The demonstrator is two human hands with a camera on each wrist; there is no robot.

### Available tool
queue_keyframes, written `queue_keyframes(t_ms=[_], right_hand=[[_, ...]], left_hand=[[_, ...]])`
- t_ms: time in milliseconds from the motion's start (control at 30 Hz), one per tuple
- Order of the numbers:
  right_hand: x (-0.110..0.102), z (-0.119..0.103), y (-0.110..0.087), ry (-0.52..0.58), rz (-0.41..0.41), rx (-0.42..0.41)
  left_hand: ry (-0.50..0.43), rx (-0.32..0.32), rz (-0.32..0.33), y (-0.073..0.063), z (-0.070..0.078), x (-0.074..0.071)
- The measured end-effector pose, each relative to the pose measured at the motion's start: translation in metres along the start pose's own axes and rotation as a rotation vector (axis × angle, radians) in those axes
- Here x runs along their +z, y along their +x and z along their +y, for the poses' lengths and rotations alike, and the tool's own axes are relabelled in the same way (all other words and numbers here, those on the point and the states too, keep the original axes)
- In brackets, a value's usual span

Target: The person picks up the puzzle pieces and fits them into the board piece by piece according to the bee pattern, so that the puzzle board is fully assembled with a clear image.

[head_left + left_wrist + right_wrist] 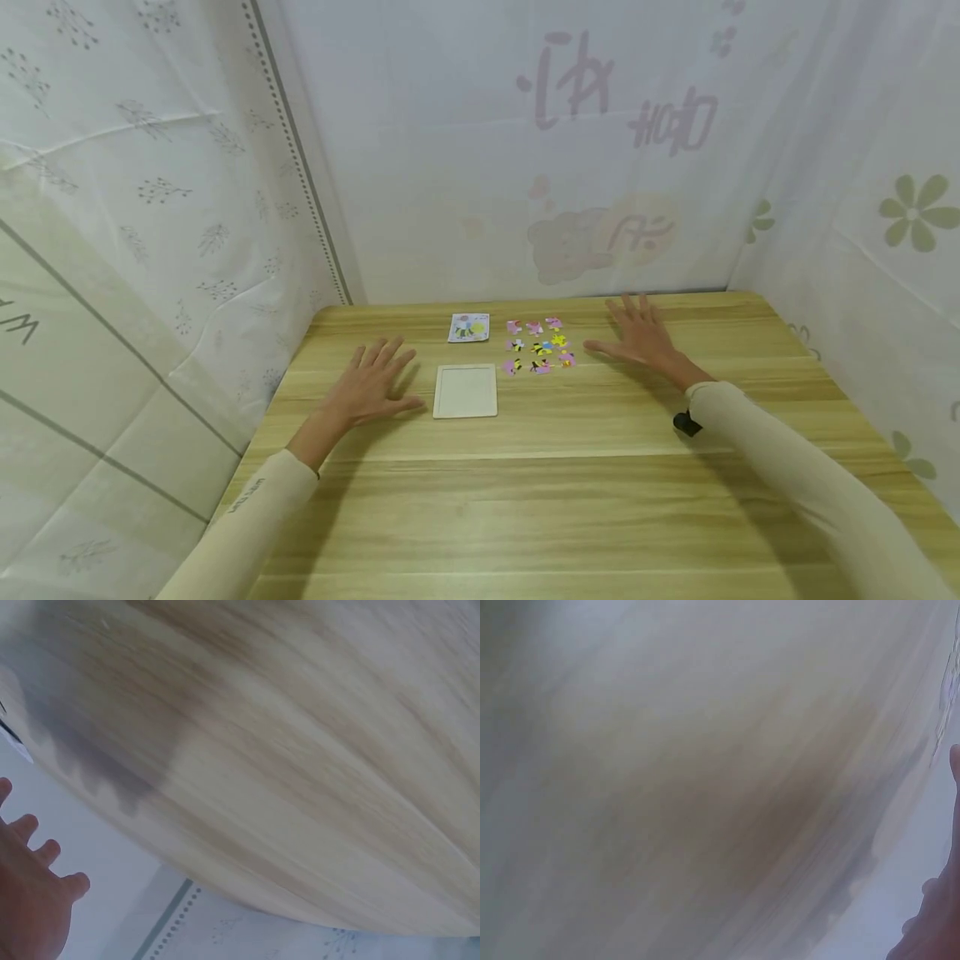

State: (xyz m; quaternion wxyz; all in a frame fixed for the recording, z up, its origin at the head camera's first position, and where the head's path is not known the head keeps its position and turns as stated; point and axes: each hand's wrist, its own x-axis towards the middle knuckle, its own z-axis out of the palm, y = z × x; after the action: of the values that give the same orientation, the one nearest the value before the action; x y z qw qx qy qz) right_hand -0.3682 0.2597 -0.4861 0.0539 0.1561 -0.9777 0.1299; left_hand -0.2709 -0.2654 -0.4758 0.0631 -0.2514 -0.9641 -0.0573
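My left hand [369, 390] has its fingers spread and holds nothing, left of a square white puzzle tray [466, 392] on the table. On the right, my right hand [640, 335] is also spread and bare, its thumb pointing at several loose jigsaw pieces [541, 348]. These pink, yellow and black pieces lie apart in rough rows and show parts of a bee. Behind the tray lies a small picture card [469, 327] with a bee on it. Fingers of the left hand [34, 892] show at the left wrist view's edge; the right wrist view catches part of the right hand [939, 915].
The wooden table [465, 517] reaches back to a pale printed curtain [450, 167]. More curtain hangs along the left and right sides. A dark band with a black piece [686, 423] sits at my right wrist.
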Motion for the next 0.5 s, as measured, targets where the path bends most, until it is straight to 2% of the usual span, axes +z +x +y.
queue_keyframes(t_ms=[233,500], right_hand=[[0.007,-0.012,0.009,0.008,-0.012,-0.016],[0.009,-0.030,0.016,0.027,-0.030,-0.034]], left_hand=[[-0.026,0.041,-0.038,0.007,0.010,0.003],[-0.148,0.080,-0.085,0.014,0.018,0.006]])
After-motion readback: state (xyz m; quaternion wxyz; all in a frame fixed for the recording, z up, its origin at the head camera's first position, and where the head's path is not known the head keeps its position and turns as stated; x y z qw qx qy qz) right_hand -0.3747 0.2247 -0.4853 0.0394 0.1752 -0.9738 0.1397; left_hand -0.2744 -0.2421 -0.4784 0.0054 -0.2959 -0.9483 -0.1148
